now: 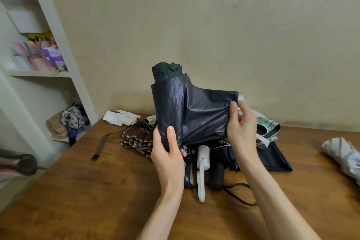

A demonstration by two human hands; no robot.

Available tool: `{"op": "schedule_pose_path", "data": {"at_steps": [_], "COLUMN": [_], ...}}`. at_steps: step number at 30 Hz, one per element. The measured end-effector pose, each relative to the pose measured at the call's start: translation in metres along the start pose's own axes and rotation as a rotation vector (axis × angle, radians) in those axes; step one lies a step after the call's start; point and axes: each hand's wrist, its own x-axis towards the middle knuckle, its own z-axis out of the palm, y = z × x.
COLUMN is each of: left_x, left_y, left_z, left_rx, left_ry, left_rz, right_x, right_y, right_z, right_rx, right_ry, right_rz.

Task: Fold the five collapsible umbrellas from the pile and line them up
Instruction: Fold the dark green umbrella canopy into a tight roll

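So the dark umbrella (187,107) is up off the desk (97,191), held upright over the pile in the middle, near the far edge. The left hand (168,154) has its grip closed round the bottom of the bunched canopy, thumb across the front. The right hand (241,124) pinches a loose flap of the fabric pulled out sideways. The top of it looks dark green, the rest shiny black. Its handle is hidden behind the fabric and hands, so no idea how it sits.

The pile underneath is a bit of a mess and half covered. I can make out a brown checked umbrella (138,138) on the left side with a brown strap (101,142) trailing toward the left edge, a white handle (202,160) and a black handle (216,173) poking toward the near edge, and a leaf-print umbrella (266,122) behind the right hand. Which handle belongs to which canopy, can't tell.

Over at the right edge is a silvery rolled umbrella (342,154), cut off by the frame. Something white and crumpled (120,118) lies at the far left corner, too blurry to name.
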Motion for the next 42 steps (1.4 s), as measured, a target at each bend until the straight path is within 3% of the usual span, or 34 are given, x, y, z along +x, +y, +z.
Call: {"op": "schedule_pose_path", "data": {"at_steps": [6,13,18,23,28,33,42], "left_x": [0.006,0.009,0.008,0.008,0.010,0.015,0.019], "left_y": [-0.007,-0.010,-0.011,-0.011,-0.012,-0.011,-0.009], "left_z": [-0.005,-0.006,-0.006,-0.004,-0.005,-0.009,-0.014], "left_rx": [0.023,0.007,0.004,0.001,-0.004,0.005,0.026], "left_ry": [0.039,0.028,-0.011,-0.010,0.012,0.073,0.120], "left_rz": [0.000,-0.024,-0.045,-0.051,-0.066,-0.076,-0.044], "right_x": [0.003,0.006,0.015,0.019,0.018,0.012,0.005], "right_y": [-0.008,-0.004,-0.007,-0.006,-0.007,0.004,0.007], "right_z": [-0.006,-0.006,-0.015,-0.022,-0.021,-0.018,-0.009], "right_rx": [0.141,0.126,0.211,0.316,0.440,0.050,0.068], "right_ry": [-0.184,-0.100,-0.096,0.033,-0.196,-0.460,-0.462], "right_rz": [0.197,0.149,0.224,0.226,0.369,0.399,0.194]}}
